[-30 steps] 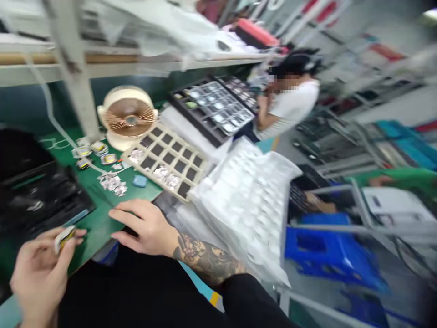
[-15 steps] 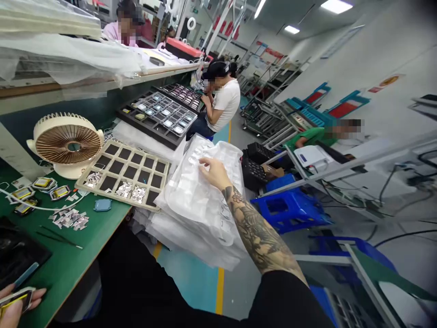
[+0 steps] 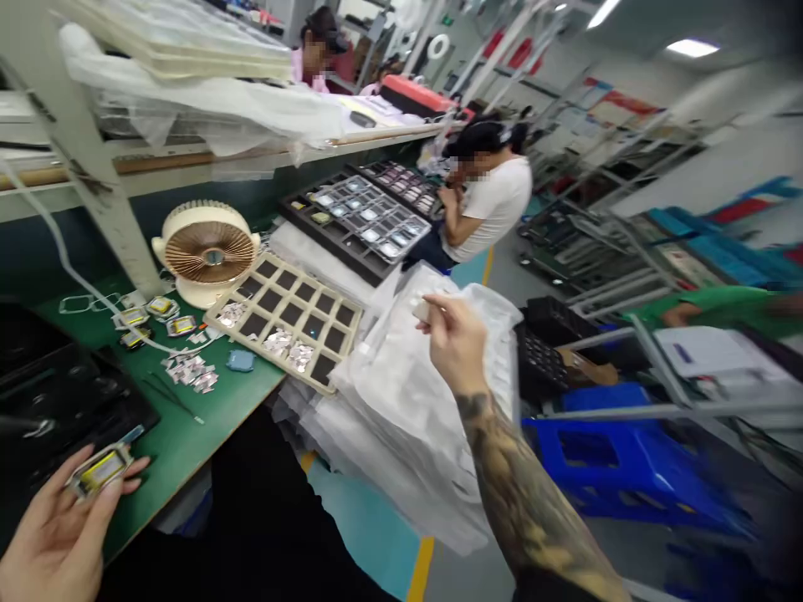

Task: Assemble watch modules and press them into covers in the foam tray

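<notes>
My left hand [image 3: 69, 527] is closed around a small framed device [image 3: 104, 470] with a yellow part in it, above the green table's front edge. Over a stack of white plastic-wrapped trays [image 3: 401, 368], my right hand [image 3: 455, 334] pinches a small whitish piece [image 3: 421, 309] between thumb and fingers. A cream compartment tray [image 3: 294, 313] with dark pads and heaps of small silvery pieces lies between the table and the stack. Black tweezers [image 3: 172, 397] rest on the green table [image 3: 219, 418], near loose silvery pieces [image 3: 190, 370] and a blue part [image 3: 241, 360].
A cream fan [image 3: 210, 251] stands behind several yellow-marked devices [image 3: 161, 308]. Black equipment [image 3: 69, 393] is at the left. Dark trays [image 3: 360, 217] lie farther back, beside a seated person in white [image 3: 502, 201]. A blue plastic object [image 3: 627, 460] is at the right.
The view has swung left, so the scene sits farther right. My right hand has lifted a small piece off the wrapped stack. More of my left hand and its device shows.
</notes>
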Tool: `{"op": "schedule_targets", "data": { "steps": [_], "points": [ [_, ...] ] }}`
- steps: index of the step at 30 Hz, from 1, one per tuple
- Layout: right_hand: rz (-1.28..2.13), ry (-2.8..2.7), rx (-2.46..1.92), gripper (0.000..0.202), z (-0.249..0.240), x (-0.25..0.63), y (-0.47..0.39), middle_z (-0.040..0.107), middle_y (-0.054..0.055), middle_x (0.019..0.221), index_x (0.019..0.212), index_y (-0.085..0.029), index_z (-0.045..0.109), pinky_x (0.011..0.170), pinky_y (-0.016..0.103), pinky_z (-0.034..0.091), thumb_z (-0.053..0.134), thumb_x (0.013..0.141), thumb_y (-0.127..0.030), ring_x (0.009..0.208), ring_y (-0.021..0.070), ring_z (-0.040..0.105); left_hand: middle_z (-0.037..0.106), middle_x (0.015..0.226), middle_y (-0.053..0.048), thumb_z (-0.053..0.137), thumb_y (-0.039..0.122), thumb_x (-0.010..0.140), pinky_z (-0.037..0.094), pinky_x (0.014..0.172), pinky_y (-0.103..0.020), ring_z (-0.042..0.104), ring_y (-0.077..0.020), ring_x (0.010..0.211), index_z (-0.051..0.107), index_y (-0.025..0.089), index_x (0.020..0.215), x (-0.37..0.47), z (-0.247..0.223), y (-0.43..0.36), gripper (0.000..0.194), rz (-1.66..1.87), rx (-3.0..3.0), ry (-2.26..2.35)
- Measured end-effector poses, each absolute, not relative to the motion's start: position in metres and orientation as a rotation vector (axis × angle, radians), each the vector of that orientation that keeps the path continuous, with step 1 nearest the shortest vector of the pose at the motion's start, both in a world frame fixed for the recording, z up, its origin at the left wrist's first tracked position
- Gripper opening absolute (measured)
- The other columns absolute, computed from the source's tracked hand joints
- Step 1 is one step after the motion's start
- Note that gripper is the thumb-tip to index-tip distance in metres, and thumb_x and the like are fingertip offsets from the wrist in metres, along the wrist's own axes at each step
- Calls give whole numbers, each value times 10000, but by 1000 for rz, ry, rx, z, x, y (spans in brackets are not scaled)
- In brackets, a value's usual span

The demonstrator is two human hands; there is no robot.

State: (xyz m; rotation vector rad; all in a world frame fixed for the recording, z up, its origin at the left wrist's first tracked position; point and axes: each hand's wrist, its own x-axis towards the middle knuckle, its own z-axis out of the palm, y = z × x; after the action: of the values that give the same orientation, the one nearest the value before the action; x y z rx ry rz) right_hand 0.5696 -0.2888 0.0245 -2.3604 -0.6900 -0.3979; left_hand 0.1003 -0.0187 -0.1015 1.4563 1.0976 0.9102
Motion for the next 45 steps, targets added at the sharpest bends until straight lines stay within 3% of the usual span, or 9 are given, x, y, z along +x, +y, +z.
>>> {"op": "schedule_targets", "data": {
  "steps": [3, 6, 12, 22, 28, 33, 39, 42, 45],
  "points": [
    [-514, -879, -2073, 259, 22, 497, -266, 729, 100, 1297, 1270, -287, 790, 763, 393, 683, 673, 1040, -316, 895, 209, 768, 857, 1161, -113, 873, 452, 936, 746, 901, -436, 864, -328, 994, 661, 204, 1506, 108, -93, -22, 656, 854, 1350, 1098],
    [-260, -1148, -1925, 334, 0, 435, -227, 757, 105, 1294, 1314, -312, 776, 906, 474, 703, 767, 988, -239, 1098, 284, 782, 859, 1132, -139, 848, 449, 966, 742, 835, -392, 868, -307, 952, 663, 171, 1473, 115, -90, -20, 608, 873, 1278, 1035],
    [344, -1425, -1430, 372, -55, 339, -117, 799, 102, 1305, 1329, -308, 756, 1022, 536, 682, 722, 1003, -133, 1187, 300, 783, 851, 1134, -129, 793, 383, 1006, 729, 825, -386, 862, -299, 981, 673, 173, 1499, 119, -88, -16, 549, 880, 1254, 933],
    [680, -1626, -1233, 310, -82, 300, -41, 802, 72, 1329, 1304, -320, 765, 1138, 565, 614, 720, 1029, -185, 1305, 290, 711, 772, 1418, -179, 750, 328, 1036, 669, 1082, -436, 804, -309, 1220, 620, 182, 1586, 113, -99, -22, 583, 944, 1162, 866],
    [701, -1519, -1341, 450, -86, 302, -50, 703, 126, 1490, 1459, -285, 677, 1173, 537, 592, 752, 1015, -276, 1396, 307, 673, 807, 1364, -142, 727, 324, 1059, 725, 915, -367, 847, -254, 1038, 777, 196, 1390, 115, -89, -16, 359, 1051, 1159, 930],
    [702, -1508, -1338, 168, -79, 300, -47, 805, 79, 1201, 1190, -282, 786, 1042, 444, 636, 692, 1053, -255, 1150, 252, 764, 843, 1280, -107, 755, 331, 1047, 714, 961, -361, 852, -250, 1035, 824, 224, 1323, 110, -89, -17, 303, 1012, 1195, 859],
    [566, -1555, -1274, 113, -68, 293, -46, 792, 59, 1044, 1097, -255, 762, 912, 422, 646, 678, 1042, -202, 988, 236, 763, 881, 1111, -70, 810, 321, 1005, 706, 916, -313, 861, -245, 959, 885, 228, 1163, 109, -96, -22, 198, 1125, 1348, 1014],
    [300, -1650, -1246, 197, -43, 302, -33, 767, 80, 1129, 1218, -256, 740, 950, 464, 651, 705, 1028, -217, 1052, 259, 748, 878, 1104, -91, 775, 344, 1033, 714, 858, -324, 857, -238, 895, 849, 188, 1226, 114, -97, -23, 259, 1126, 1227, 997],
    [-83, -1660, -1063, 445, -8, 311, 0, 667, 134, 1369, 1458, -260, 643, 1040, 571, 640, 664, 1065, -468, 1275, 348, 695, 858, 1197, -120, 760, 358, 1044, 714, 865, -349, 850, -256, 966, 792, 174, 1324, 118, -98, -21, 337, 1091, 1122, 926]
  ]
}}
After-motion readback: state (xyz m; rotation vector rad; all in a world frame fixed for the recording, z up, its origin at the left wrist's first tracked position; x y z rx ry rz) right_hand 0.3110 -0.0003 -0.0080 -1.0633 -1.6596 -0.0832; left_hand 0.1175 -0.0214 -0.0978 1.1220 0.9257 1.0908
